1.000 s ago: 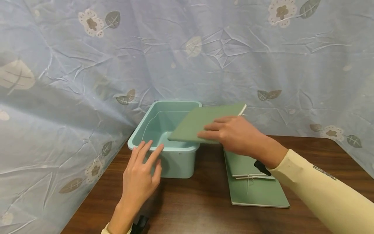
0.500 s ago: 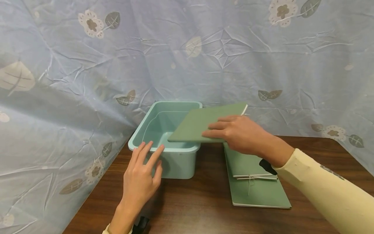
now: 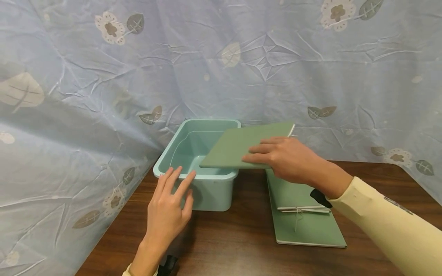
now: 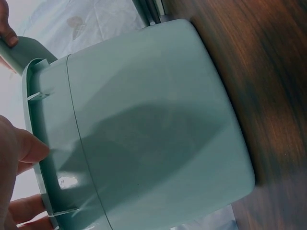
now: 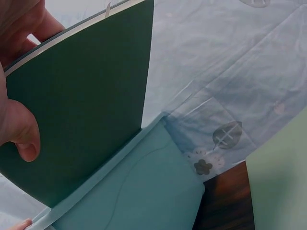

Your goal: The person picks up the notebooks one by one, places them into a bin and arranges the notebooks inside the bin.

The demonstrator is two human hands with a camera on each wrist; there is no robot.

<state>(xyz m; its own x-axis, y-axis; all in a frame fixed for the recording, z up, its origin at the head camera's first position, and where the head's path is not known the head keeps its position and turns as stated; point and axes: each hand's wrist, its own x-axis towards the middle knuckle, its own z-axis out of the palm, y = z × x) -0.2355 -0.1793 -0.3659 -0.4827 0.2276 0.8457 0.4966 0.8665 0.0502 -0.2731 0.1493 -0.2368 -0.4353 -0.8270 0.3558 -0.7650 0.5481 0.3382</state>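
A thin green notebook (image 3: 238, 147) with pale page edges is tilted over the right rim of a light teal plastic bin (image 3: 210, 195). My right hand (image 3: 286, 157) grips it, fingers across the top cover and the thumb (image 5: 21, 134) against the underside. In the right wrist view, its lower cover meets the bin rim. At the bin's near rim, my left hand (image 3: 167, 214) holds the edge, with the thumb (image 4: 33, 148) outside and the fingertips inside. The visible part of the bin's floor is bare; the notebook hides the rest.
Right of the bin, more green notebooks (image 3: 310, 230) lie stacked on the dark wooden table (image 3: 235, 249), with a thin string tied on one. A flowered pale blue cloth (image 3: 214, 92) hangs behind and along the left.
My right hand has slid slightly right with its grip on the notebook, which stays tilted over the bin. My left hand keeps its place on the rim.
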